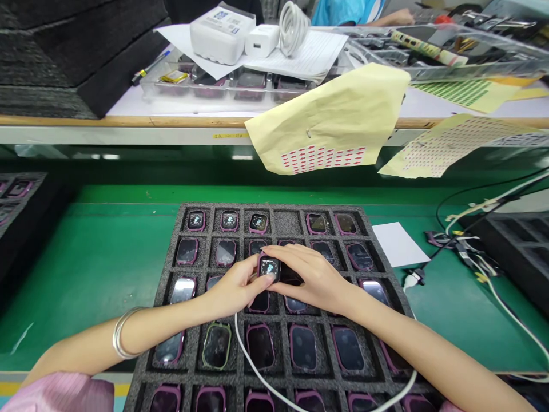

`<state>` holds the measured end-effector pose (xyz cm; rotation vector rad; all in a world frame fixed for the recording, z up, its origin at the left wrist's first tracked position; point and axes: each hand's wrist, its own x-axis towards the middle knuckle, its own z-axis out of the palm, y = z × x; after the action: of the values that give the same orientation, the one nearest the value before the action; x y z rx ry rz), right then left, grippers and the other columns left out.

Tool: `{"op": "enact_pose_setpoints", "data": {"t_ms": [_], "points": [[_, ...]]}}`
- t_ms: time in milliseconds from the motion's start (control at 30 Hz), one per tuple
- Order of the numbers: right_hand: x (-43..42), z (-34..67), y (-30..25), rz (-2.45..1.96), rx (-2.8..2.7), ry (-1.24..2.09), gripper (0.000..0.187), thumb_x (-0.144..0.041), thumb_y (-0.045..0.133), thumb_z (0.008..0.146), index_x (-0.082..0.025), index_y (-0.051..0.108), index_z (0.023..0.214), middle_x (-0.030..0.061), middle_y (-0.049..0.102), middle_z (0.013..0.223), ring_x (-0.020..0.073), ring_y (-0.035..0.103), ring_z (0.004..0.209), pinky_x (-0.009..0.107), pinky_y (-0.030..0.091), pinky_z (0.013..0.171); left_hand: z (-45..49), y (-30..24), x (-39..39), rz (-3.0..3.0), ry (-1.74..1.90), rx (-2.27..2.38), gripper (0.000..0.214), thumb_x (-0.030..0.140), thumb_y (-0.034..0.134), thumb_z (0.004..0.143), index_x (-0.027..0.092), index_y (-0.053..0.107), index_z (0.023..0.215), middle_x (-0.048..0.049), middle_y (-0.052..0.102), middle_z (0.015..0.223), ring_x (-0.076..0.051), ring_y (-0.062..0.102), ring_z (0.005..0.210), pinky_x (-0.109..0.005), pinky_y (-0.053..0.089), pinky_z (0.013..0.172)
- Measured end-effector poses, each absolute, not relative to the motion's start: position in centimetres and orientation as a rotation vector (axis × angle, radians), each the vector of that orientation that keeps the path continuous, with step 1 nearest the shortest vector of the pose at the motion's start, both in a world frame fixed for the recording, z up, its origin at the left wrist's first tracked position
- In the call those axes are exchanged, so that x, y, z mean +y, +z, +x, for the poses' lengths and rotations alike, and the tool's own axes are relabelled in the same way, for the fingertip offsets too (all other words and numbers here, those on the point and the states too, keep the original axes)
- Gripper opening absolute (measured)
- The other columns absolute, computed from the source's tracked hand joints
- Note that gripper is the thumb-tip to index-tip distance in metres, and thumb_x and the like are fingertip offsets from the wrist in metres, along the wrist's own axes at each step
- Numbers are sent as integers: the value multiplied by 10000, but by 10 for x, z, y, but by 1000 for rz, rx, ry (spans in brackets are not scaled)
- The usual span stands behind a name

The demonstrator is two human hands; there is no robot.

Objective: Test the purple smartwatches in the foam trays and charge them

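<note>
Between both hands, above a black foam tray [287, 222], a smartwatch [269, 268] is held with its screen lit by a dial. My left hand [240, 283] grips its left side, thumb at the lower edge. The fingers of my right hand [313, 274] close on its top and right side. A white cable [253, 366] runs from near my left hand down over the tray; its end is hidden by the fingers. Several purple-framed watches lie in the compartments, such as one watch [260, 346] below my hands. A green-framed watch [217, 345] sits at lower left.
A shelf [171, 122] spans the back, holding a clear plastic box, a white charger [261, 41] and a coiled cable [294, 28]. Yellow sticker sheets [334, 114] hang over its edge. Wires [472, 252] and white paper [400, 245] lie right. Another person's hand [401, 17] shows behind.
</note>
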<state>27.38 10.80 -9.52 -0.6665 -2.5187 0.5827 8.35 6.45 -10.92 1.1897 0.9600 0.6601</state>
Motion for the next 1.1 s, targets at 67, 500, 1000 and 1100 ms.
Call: {"op": "enact_pose_setpoints", "data": {"t_ms": [67,500,1000,1100], "points": [[108,274,-95,-668,-2513,566,495,-287,687,846,-151,466,1268,117,626,1168,275,613,1000,425,494,861,84,-110,65,1191,666,958,361,401,499,888,121,465,1113,59,418,640,-51,356,437,-176,291,393],[105,271,-94,-731,-2517,563,476,-261,712,818,-144,499,1228,111,650,1112,267,621,957,408,492,819,83,-115,65,1219,652,1000,312,400,524,876,126,515,1023,33,473,677,-59,367,441,-204,319,422],[175,297,-95,-927,-2495,513,399,-317,665,845,-131,570,1184,116,541,1032,285,538,983,444,457,875,87,-106,59,1220,574,959,394,418,619,819,183,430,1072,18,505,882,-61,335,550,-223,276,503],[181,305,-94,-913,-2566,491,510,-337,672,839,-132,507,1276,136,537,1127,302,512,1056,460,442,905,94,-103,59,1220,588,947,349,375,596,833,183,438,1078,16,523,866,-75,390,573,-228,318,528]]}}
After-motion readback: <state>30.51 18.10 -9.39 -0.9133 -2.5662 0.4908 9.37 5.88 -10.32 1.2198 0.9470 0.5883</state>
